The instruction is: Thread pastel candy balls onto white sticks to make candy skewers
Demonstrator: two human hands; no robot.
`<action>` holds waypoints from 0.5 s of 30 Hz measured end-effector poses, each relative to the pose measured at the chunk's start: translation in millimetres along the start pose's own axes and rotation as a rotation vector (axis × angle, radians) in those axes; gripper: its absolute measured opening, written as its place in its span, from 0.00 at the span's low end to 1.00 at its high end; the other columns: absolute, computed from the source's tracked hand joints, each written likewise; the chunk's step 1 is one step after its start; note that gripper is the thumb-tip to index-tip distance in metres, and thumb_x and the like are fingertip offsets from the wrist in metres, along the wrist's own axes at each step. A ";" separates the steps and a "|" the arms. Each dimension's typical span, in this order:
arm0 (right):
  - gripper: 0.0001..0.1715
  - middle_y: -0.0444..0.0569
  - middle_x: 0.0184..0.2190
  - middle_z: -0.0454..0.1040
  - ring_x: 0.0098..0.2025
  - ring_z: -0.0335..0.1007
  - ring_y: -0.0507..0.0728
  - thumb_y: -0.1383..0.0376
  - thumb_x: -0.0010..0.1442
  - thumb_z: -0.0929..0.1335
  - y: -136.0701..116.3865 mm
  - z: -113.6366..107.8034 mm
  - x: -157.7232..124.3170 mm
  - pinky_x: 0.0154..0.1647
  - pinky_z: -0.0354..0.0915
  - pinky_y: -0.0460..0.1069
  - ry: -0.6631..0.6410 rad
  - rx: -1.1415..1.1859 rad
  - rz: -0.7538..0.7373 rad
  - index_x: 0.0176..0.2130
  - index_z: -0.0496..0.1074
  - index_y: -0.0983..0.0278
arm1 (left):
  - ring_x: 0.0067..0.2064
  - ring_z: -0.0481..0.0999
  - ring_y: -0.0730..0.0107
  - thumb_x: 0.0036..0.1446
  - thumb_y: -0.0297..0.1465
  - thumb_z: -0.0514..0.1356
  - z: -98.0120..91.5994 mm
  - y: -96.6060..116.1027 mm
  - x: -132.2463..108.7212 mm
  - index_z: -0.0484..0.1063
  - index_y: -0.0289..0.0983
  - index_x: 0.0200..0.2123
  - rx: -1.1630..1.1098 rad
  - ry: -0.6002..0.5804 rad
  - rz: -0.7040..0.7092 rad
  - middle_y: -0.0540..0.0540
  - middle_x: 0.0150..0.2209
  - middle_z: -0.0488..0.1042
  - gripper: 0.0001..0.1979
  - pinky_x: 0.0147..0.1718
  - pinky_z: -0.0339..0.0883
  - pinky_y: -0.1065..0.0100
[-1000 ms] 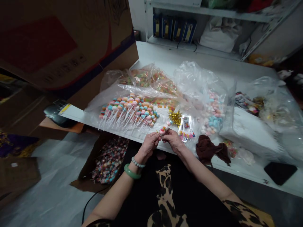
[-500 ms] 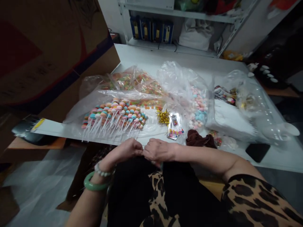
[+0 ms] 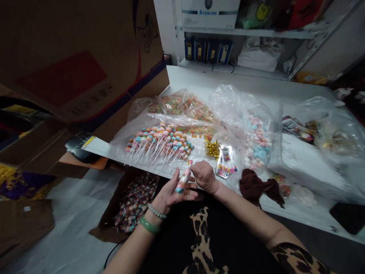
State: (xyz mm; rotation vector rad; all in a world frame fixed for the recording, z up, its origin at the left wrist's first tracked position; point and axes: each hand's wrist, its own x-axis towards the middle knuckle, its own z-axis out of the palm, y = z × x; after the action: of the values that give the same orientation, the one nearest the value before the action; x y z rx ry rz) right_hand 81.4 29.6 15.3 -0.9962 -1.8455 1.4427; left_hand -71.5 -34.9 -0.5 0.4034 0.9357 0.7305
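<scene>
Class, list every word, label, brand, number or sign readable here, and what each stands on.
"Arusunk" (letters uncertain), on the white box on the top shelf.
Labels on the blue binders: too small to read.
Card in the clear packet: too blurred to read.
Print on the cardboard box: too blurred to read.

The candy skewer (image 3: 183,182) is showing pink, white and blue bands, the bangle (image 3: 149,225) is gleaming jade green, the sleeve (image 3: 296,258) is showing black-and-tan leopard print, and the cloth (image 3: 258,186) is showing dark brown.
</scene>
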 end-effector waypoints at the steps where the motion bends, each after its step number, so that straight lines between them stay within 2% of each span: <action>1: 0.12 0.43 0.22 0.60 0.28 0.58 0.52 0.62 0.53 0.69 2.5 -0.9 -2.3 0.30 0.57 0.46 -0.051 -0.036 0.040 0.24 0.63 0.62 | 0.24 0.73 0.66 0.54 0.58 0.52 -2.5 0.0 -3.0 0.68 0.33 0.36 0.038 -0.084 -0.038 0.42 0.28 0.73 0.31 0.25 0.66 0.66; 2: 0.11 0.43 0.21 0.60 0.27 0.57 0.52 0.62 0.53 0.69 5.2 -1.8 -3.6 0.30 0.56 0.46 -0.102 -0.064 0.091 0.24 0.62 0.62 | 0.21 0.70 0.70 0.55 0.57 0.52 -4.7 0.4 -5.9 0.68 0.33 0.35 0.113 -0.112 -0.019 0.44 0.26 0.72 0.30 0.23 0.62 0.69; 4: 0.11 0.41 0.19 0.58 0.23 0.54 0.50 0.63 0.55 0.66 11.0 -3.6 -3.7 0.26 0.55 0.45 -0.210 -0.075 0.203 0.24 0.62 0.62 | 0.19 0.65 0.75 0.56 0.52 0.56 -8.6 3.6 -12.0 0.68 0.34 0.33 0.353 -0.089 0.117 0.49 0.23 0.69 0.24 0.21 0.56 0.72; 7: 0.14 0.36 0.15 0.51 0.17 0.46 0.48 0.59 0.55 0.64 18.0 -6.1 -2.1 0.21 0.51 0.44 -0.437 0.193 0.368 0.23 0.60 0.62 | 0.27 0.66 0.75 0.54 0.45 0.61 -11.7 16.2 -24.2 0.69 0.36 0.31 0.834 -0.026 0.309 0.52 0.25 0.67 0.17 0.27 0.55 0.73; 9: 0.16 0.36 0.15 0.53 0.17 0.45 0.47 0.55 0.54 0.65 19.2 -4.9 -2.6 0.20 0.50 0.44 -0.563 0.399 0.474 0.23 0.60 0.62 | 0.30 0.67 0.72 0.55 0.43 0.60 -11.0 26.5 -34.4 0.71 0.37 0.30 1.168 0.049 0.339 0.52 0.26 0.69 0.15 0.30 0.54 0.72; 11: 0.15 0.39 0.17 0.59 0.18 0.49 0.47 0.55 0.53 0.66 16.7 0.4 -4.3 0.21 0.51 0.44 -0.596 0.355 0.511 0.25 0.64 0.64 | 0.32 0.70 0.70 0.57 0.43 0.58 -10.9 33.9 -45.3 0.74 0.40 0.31 1.447 0.112 0.270 0.51 0.27 0.71 0.13 0.31 0.54 0.71; 13: 0.09 0.41 0.19 0.66 0.21 0.57 0.49 0.60 0.53 0.66 11.9 7.9 -6.1 0.24 0.53 0.44 -0.569 0.024 0.433 0.26 0.68 0.64 | 0.34 0.74 0.66 0.57 0.42 0.58 -17.4 35.7 -56.8 0.76 0.43 0.33 1.612 0.175 0.099 0.49 0.28 0.75 0.11 0.32 0.56 0.70; 15: 0.06 0.43 0.23 0.71 0.26 0.64 0.51 0.64 0.54 0.66 8.1 12.7 -7.2 0.29 0.55 0.45 -0.477 -0.370 0.274 0.28 0.72 0.62 | 0.36 0.76 0.59 0.55 0.41 0.59 -34.8 31.2 -69.9 0.77 0.43 0.34 1.688 0.283 -0.138 0.45 0.31 0.77 0.10 0.33 0.59 0.67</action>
State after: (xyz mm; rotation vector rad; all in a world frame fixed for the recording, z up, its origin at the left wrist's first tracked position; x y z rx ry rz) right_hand 76.7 17.9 4.4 -1.1929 -2.4660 1.6397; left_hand -139.6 -63.3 39.9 1.6973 1.6874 -0.3312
